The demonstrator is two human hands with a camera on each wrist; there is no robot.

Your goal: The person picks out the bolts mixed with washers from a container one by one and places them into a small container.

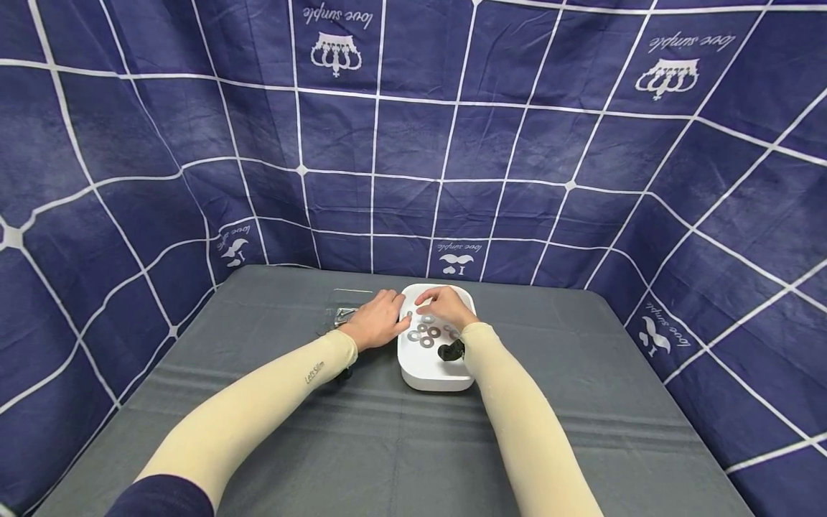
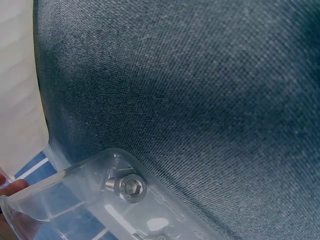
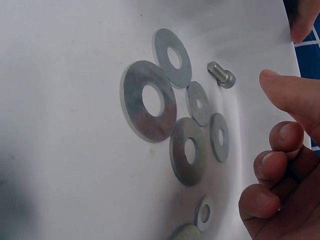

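In the head view, my left hand (image 1: pixel 377 319) rests at the left rim of a white tray (image 1: pixel 433 377), its fingertips and thumb right at the edge. My right hand (image 1: pixel 449 305) hovers over the tray's far part. Loosely bent fingers (image 3: pixel 270 165) show in the right wrist view, with no object visible between them. On the tray floor lie several flat metal washers (image 3: pixel 150 102) of different sizes. A short bolt (image 3: pixel 221 75) lies beside them, close to the right fingertips. Left of my left hand stands a clear plastic box (image 2: pixel 65 175) holding socket-head bolts (image 2: pixel 131 188).
A grey cloth (image 1: pixel 310 445) covers the table under the tray and box. Blue curtains (image 1: pixel 413 136) with white lines enclose the back and sides. The right wrist's black camera (image 1: pixel 451 350) hangs over the tray's near part.
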